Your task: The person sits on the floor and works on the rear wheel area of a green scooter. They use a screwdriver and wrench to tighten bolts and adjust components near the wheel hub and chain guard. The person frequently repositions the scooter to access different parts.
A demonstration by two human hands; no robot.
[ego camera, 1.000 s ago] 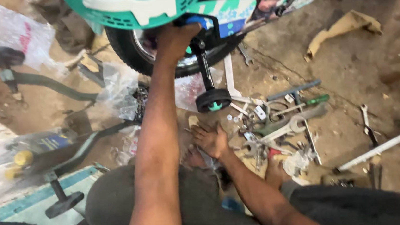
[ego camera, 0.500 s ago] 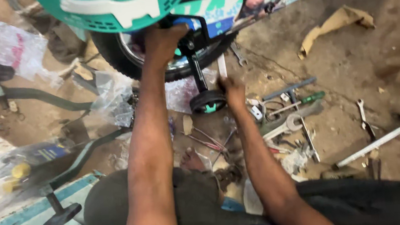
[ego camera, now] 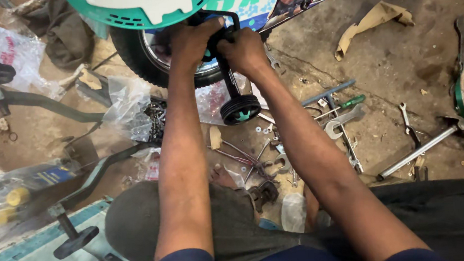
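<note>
Teal plastic covers the chain of a small bicycle [ego camera: 143, 6] at the top edge of the head view, above its black rear tyre [ego camera: 136, 57]. The left hand [ego camera: 193, 41] has its fingers curled around the top of the black training-wheel bracket [ego camera: 232, 83] beside the tyre; the right hand [ego camera: 243, 50] is closed on the same bracket, just beside the left, knuckles up. The small black training wheel [ego camera: 241, 109] with a teal hub hangs at the bracket's lower end, just above the dirt floor [ego camera: 394, 60]. Near it on the floor lie washers, spanners [ego camera: 343, 122] and a green-handled screwdriver [ego camera: 344, 105]. A metal wheel wrench [ego camera: 419, 152] lies toward the right edge, clear plastic bags [ego camera: 129, 106] to the left
</note>
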